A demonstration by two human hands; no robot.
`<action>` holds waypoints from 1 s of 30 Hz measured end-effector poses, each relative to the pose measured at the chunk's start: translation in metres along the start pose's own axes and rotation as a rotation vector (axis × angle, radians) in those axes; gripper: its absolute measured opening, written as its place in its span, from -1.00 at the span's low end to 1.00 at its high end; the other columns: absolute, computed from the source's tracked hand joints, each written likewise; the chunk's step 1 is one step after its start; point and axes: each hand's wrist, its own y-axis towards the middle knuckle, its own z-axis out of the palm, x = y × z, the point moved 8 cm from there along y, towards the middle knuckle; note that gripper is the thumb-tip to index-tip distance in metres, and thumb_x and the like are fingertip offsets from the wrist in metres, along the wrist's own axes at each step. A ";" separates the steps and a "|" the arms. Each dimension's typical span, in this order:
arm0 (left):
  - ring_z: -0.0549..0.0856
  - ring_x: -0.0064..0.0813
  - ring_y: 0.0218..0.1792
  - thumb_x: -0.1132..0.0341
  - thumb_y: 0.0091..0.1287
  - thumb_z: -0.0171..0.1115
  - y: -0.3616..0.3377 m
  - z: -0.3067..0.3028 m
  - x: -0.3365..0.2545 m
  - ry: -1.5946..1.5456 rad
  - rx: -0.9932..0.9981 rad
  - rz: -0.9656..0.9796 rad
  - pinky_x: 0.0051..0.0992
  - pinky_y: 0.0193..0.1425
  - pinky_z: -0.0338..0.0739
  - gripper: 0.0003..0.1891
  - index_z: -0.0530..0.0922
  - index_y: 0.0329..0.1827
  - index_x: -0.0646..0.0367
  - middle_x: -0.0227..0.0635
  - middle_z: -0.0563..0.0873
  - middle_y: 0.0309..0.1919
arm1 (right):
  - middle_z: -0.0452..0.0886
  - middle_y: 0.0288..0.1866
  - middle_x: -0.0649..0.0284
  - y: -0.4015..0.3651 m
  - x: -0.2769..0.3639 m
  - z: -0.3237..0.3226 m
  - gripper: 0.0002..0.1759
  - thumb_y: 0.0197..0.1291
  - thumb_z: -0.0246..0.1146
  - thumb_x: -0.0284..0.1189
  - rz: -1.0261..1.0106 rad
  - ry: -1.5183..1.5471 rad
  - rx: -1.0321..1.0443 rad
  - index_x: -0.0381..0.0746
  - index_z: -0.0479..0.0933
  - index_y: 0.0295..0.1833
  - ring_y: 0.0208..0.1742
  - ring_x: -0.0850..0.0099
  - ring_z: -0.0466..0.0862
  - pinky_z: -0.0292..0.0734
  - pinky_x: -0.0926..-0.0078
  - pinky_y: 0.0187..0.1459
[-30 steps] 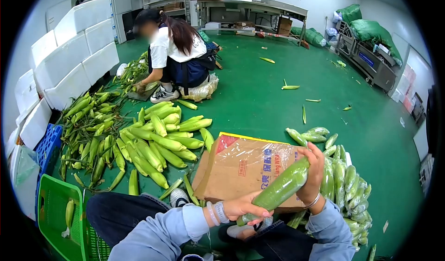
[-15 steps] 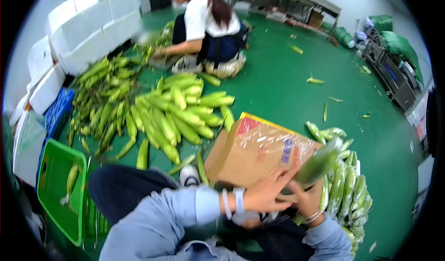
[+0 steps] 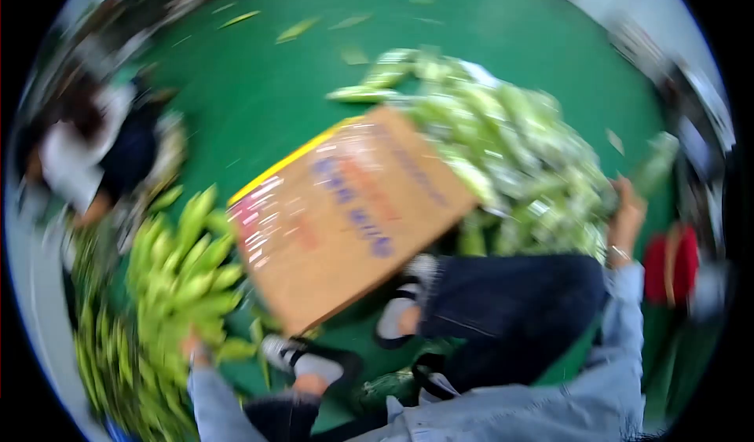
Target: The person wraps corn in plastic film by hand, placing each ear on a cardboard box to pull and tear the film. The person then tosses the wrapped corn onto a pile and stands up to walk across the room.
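Note:
My right hand (image 3: 626, 220) is at the right, its fingers round the lower end of a wrapped corn cob (image 3: 655, 163), beside the heap of wrapped corn (image 3: 510, 143). At the left, my left hand (image 3: 194, 346) reaches to the edge of the pile of green corn (image 3: 181, 277); its fingers are blurred against the cobs, so its grip does not show. Between the two hands lies a cardboard box (image 3: 349, 214) with printed lettering and clear tape, nothing on top of it.
Another person (image 3: 94, 143) crouches at the far left by a heap of darker green husks (image 3: 110, 348). A red object (image 3: 670, 265) stands at the right. Loose husk pieces (image 3: 298, 29) lie on the green floor.
My view has swung to the right. My hands, together over the box before, are now far apart: the right one out to the right with the wrapped cob, the left one at the corn pile.

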 end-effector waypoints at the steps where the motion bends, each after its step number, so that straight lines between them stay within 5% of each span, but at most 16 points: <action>1: 0.62 -0.28 -0.33 -0.12 0.28 0.00 0.015 0.012 -0.019 0.225 -0.088 0.468 -0.25 -0.26 0.51 -0.47 0.59 -0.13 0.24 -0.15 0.69 -0.27 | 0.51 -0.24 0.22 -0.028 -0.031 -0.010 -0.51 0.07 0.26 -0.15 0.610 0.396 -0.043 -0.39 0.42 -0.12 -0.28 0.42 0.47 0.38 0.39 -0.13; 2: 0.63 -0.29 -0.36 -0.16 0.25 0.02 0.004 0.016 -0.021 -0.531 0.308 0.034 -0.21 -0.33 0.51 -0.44 0.57 -0.07 0.20 -0.23 0.69 -0.30 | 0.49 -0.25 0.20 -0.064 -0.083 -0.004 -0.43 -0.01 0.33 -0.10 0.777 0.446 -0.111 -0.36 0.40 -0.11 -0.28 0.45 0.45 0.39 0.37 -0.17; 3: 0.63 -0.29 -0.35 -0.17 0.24 0.02 -0.019 0.014 -0.020 -0.778 0.344 -0.191 -0.21 -0.32 0.51 -0.44 0.56 -0.06 0.20 -0.23 0.69 -0.29 | 0.50 -0.25 0.17 -0.102 -0.122 0.010 -0.45 -0.01 0.35 -0.14 0.811 0.573 -0.196 -0.35 0.38 -0.10 -0.25 0.44 0.46 0.41 0.35 -0.18; 6: 0.63 -0.30 -0.32 -0.18 0.23 0.03 -0.042 0.003 -0.059 -1.070 0.336 -0.298 -0.21 -0.29 0.52 -0.43 0.55 -0.03 0.19 -0.23 0.68 -0.26 | 0.60 -0.26 0.16 -0.194 -0.091 0.015 -0.51 -0.07 0.41 -0.29 0.907 0.412 -0.120 -0.36 0.42 -0.11 -0.30 0.43 0.57 0.47 0.48 -0.23; 8: 0.63 -0.30 -0.30 -0.19 0.22 0.03 -0.052 -0.017 -0.086 -1.202 0.321 -0.304 -0.21 -0.27 0.52 -0.42 0.54 -0.01 0.18 -0.23 0.67 -0.24 | 0.60 -0.24 0.13 -0.244 -0.087 0.049 -0.47 -0.07 0.41 -0.30 0.924 0.842 -0.119 -0.36 0.41 -0.05 -0.26 0.44 0.57 0.47 0.47 -0.19; 10: 0.63 -0.31 -0.27 -0.20 0.21 0.03 -0.064 -0.040 -0.112 -1.363 0.296 -0.296 -0.20 -0.25 0.52 -0.41 0.53 0.00 0.17 -0.24 0.67 -0.22 | 0.60 -0.22 0.12 -0.261 -0.086 0.070 -0.44 -0.07 0.41 -0.29 0.799 0.858 -0.211 -0.36 0.40 -0.01 -0.22 0.45 0.57 0.47 0.47 -0.17; 12: 0.63 -0.31 -0.25 -0.20 0.20 0.04 -0.079 -0.068 -0.140 -1.552 0.269 -0.268 -0.20 -0.23 0.53 -0.40 0.51 0.02 0.16 -0.24 0.66 -0.19 | 0.59 -0.15 0.05 -0.227 -0.091 0.071 -0.34 -0.09 0.41 -0.21 0.853 0.423 -0.024 -0.35 0.36 0.07 -0.16 0.29 0.59 0.47 0.41 -0.11; 15: 0.62 -0.31 -0.22 -0.22 0.19 0.04 -0.101 -0.112 -0.200 -1.831 0.323 -0.141 -0.20 -0.20 0.53 -0.38 0.50 0.05 0.15 -0.24 0.65 -0.16 | 0.49 0.01 -0.05 -0.185 -0.130 0.080 -0.21 -0.11 0.41 -0.16 0.820 0.394 -0.267 -0.36 0.28 0.17 0.03 0.17 0.51 0.39 0.34 0.05; 16: 0.62 -0.32 -0.21 -0.22 0.18 0.05 -0.121 -0.131 -0.224 -1.912 0.384 -0.077 -0.20 -0.19 0.53 -0.38 0.49 0.06 0.14 -0.24 0.65 -0.15 | 0.45 0.06 -0.09 -0.166 -0.142 0.076 -0.18 -0.11 0.40 -0.17 0.764 0.355 -0.367 -0.36 0.25 0.20 0.10 0.15 0.46 0.35 0.32 0.11; 18: 0.45 -0.16 0.15 -0.18 0.15 0.06 -0.185 -0.174 -0.277 -1.936 0.666 0.248 -0.14 0.24 0.34 -0.26 0.26 0.29 0.14 -0.15 0.43 0.17 | 0.39 0.14 -0.11 -0.131 -0.157 0.071 -0.16 -0.13 0.39 -0.21 0.690 0.102 -0.299 -0.36 0.23 0.24 0.21 0.07 0.35 0.26 0.24 0.20; 20: 0.39 -0.16 0.20 -0.16 0.22 -0.02 -0.224 -0.173 -0.310 -1.865 1.063 0.236 -0.13 0.28 0.30 -0.27 0.16 0.33 0.14 -0.19 0.38 0.20 | 0.31 0.24 -0.08 -0.104 -0.205 0.109 -0.19 -0.15 0.36 -0.27 0.403 -0.144 0.040 -0.31 0.25 0.26 0.28 0.03 0.27 0.18 0.21 0.27; 21: 0.40 -0.21 0.18 -0.08 0.30 -0.06 -0.213 -0.181 -0.309 -1.760 0.681 0.537 -0.15 0.26 0.33 -0.35 0.14 0.33 0.15 -0.18 0.40 0.17 | 0.21 0.33 -0.06 -0.099 -0.227 0.127 -0.24 -0.16 0.35 -0.30 0.326 -0.169 0.073 -0.28 0.31 0.23 0.34 0.04 0.20 0.08 0.22 0.34; 24: 0.54 -0.29 0.02 0.38 0.18 0.24 -0.283 -0.238 -0.336 -1.392 0.235 0.750 -0.39 0.08 0.47 -0.35 0.13 0.31 0.26 -0.16 0.46 0.07 | 0.17 0.32 -0.18 -0.065 -0.249 0.157 -0.34 -0.15 0.34 -0.26 0.276 -0.225 0.438 -0.24 0.43 0.15 0.33 0.00 0.21 0.11 0.18 0.32; 26: 0.55 -0.34 0.00 0.47 0.08 0.31 -0.317 -0.261 -0.351 -1.187 -0.028 1.054 -0.42 0.05 0.48 -0.28 0.13 0.31 0.30 -0.14 0.47 0.06 | 0.53 -0.05 -0.16 -0.031 -0.174 0.125 -0.42 -0.15 0.33 -0.12 0.273 -0.393 0.607 -0.36 0.52 -0.10 -0.06 0.00 0.55 0.44 0.21 0.04; 27: 0.54 -0.35 0.01 0.48 0.05 0.33 -0.323 -0.261 -0.357 -1.133 0.003 1.061 -0.42 0.06 0.47 -0.25 0.13 0.30 0.31 -0.13 0.47 0.05 | 0.60 -0.28 -0.12 -0.016 -0.166 0.140 -0.47 -0.13 0.32 -0.08 0.141 -0.445 0.698 -0.37 0.55 -0.25 -0.21 0.01 0.60 0.50 0.21 -0.10; 30: 0.51 -0.37 0.05 0.52 -0.03 0.36 -0.329 -0.261 -0.381 -1.069 0.050 1.075 -0.43 0.07 0.46 -0.23 0.18 0.29 0.30 -0.13 0.48 0.05 | 0.58 -0.51 0.03 0.028 0.055 0.115 -0.63 0.06 0.25 -0.17 -0.229 0.099 0.793 -0.32 0.55 -0.40 -0.47 0.14 0.58 0.44 0.25 -0.40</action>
